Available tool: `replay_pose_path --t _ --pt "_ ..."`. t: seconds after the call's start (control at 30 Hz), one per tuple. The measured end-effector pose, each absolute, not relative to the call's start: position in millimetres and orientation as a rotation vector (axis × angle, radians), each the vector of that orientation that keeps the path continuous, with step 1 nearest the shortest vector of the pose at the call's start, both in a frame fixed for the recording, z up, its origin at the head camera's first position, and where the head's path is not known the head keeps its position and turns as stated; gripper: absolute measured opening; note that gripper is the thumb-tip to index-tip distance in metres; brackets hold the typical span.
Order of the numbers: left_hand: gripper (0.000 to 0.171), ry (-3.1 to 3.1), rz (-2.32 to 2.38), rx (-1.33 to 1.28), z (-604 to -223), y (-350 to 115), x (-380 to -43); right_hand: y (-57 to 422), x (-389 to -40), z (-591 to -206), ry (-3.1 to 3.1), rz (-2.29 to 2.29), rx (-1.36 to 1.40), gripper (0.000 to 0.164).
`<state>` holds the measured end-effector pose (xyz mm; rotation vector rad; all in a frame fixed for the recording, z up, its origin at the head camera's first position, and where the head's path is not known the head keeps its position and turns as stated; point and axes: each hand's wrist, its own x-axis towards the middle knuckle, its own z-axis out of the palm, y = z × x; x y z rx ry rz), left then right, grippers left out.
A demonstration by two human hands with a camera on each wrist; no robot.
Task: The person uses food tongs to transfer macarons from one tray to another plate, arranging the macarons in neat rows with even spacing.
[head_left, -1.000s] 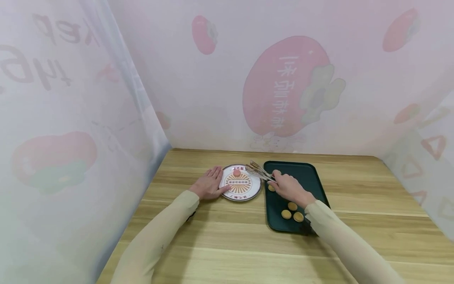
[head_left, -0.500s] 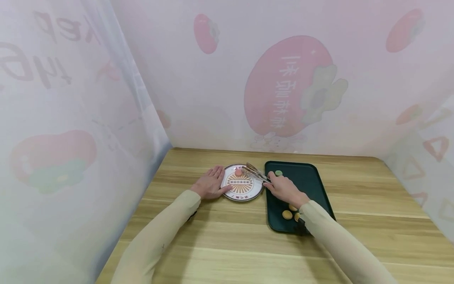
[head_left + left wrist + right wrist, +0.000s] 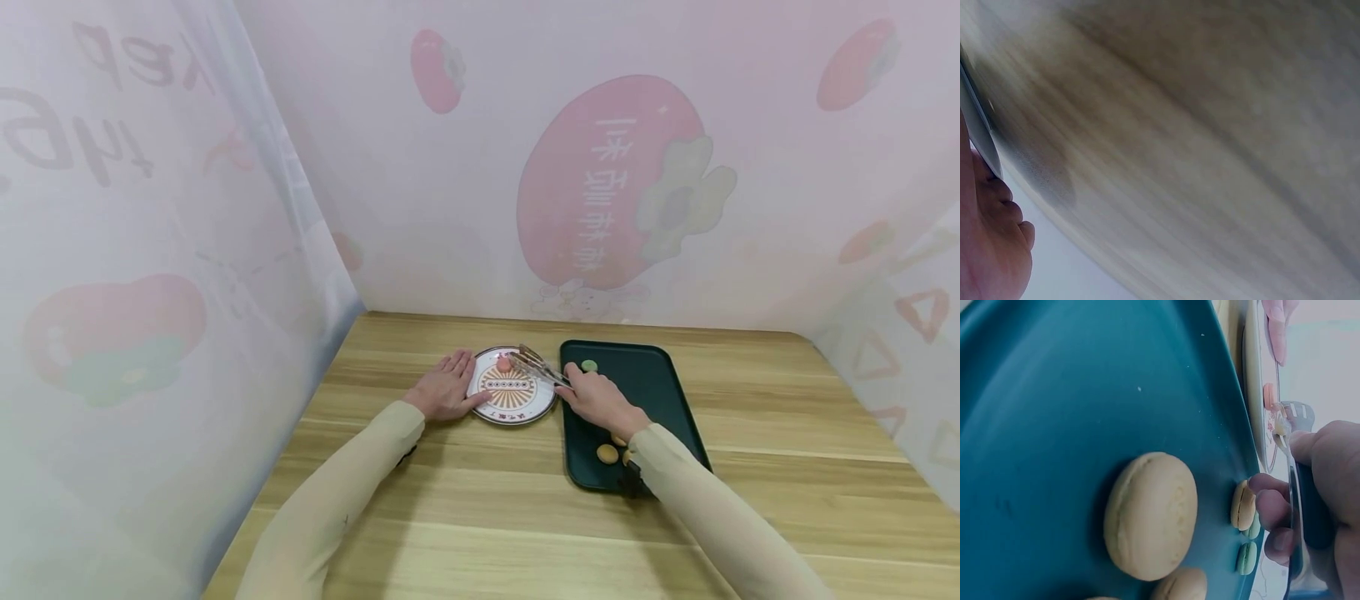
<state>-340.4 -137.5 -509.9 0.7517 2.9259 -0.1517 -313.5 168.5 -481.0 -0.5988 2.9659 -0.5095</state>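
Observation:
My right hand [image 3: 600, 398] grips a pair of metal tongs [image 3: 542, 367] with dark handles, held over the left side of the dark green tray. The slotted tips reach over the white patterned plate [image 3: 525, 407], right at a pink macaron [image 3: 503, 364] near its far side. In the right wrist view, the tips of the tongs [image 3: 1297, 415] overlap the edge of the pink macaron [image 3: 1269, 396]. My left hand [image 3: 444, 390] rests along the plate's left rim, fingers straight and thumb over its edge. Seen from the left wrist, fingers [image 3: 1007, 215] lie beside the rim.
On the green tray [image 3: 652, 383] lie a green macaron [image 3: 590, 366] and tan macarons [image 3: 607, 454], partly hidden by my right hand and sleeve. The right wrist view shows a tan macaron [image 3: 1150, 515] up close. A printed cloth [image 3: 450, 208] stands behind the wooden table [image 3: 480, 517].
My right hand and the tongs have shifted slightly left, bringing the tips up to the pink macaron. A green macaron shows on the tray beyond the hand. My left hand stays on the plate.

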Motion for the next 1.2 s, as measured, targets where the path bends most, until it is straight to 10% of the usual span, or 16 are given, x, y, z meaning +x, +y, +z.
replay_pose_path --t 1.2 --pt "0.095 2.898 -0.178 0.722 -508.2 -136.5 -340.2 225.6 -290.4 -474.9 3.035 -0.655 -0.535 0.027"
